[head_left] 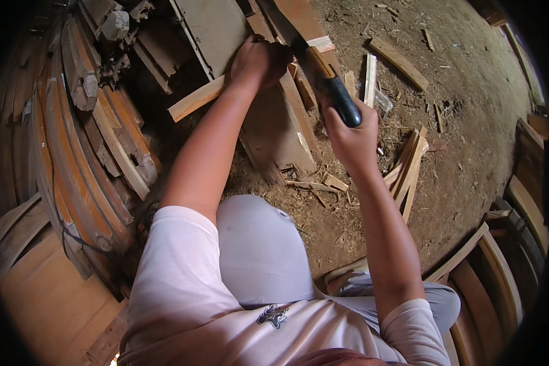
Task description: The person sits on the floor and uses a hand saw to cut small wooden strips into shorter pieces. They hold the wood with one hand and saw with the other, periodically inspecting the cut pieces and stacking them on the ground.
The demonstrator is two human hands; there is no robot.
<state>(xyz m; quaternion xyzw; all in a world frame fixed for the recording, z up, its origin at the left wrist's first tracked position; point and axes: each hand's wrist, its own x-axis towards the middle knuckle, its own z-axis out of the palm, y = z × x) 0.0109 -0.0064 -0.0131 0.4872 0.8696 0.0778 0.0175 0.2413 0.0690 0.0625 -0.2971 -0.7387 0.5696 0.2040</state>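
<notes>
My left hand (259,63) is closed over a short wooden strip (198,99) lying crosswise on a stack of planks (277,143). The strip's pale end shows to the lower left of the hand. My right hand (351,131) grips a long-bladed hand tool (341,100) by its dark, rounded handle. A light wooden section joins this handle to a dark blade, which slants up and left, close beside my left fingers. The blade's edge is too dark to make out, so I cannot tell whether it is a saw or a machete. My left fingertips are partly hidden.
Stacked boards (73,165) line the left side, with a dark cord (58,201) across them. Thin offcuts (409,174) and a loose plank (399,64) lie on the dirt floor (470,104) among shavings. More wooden frames (500,268) stand at the right.
</notes>
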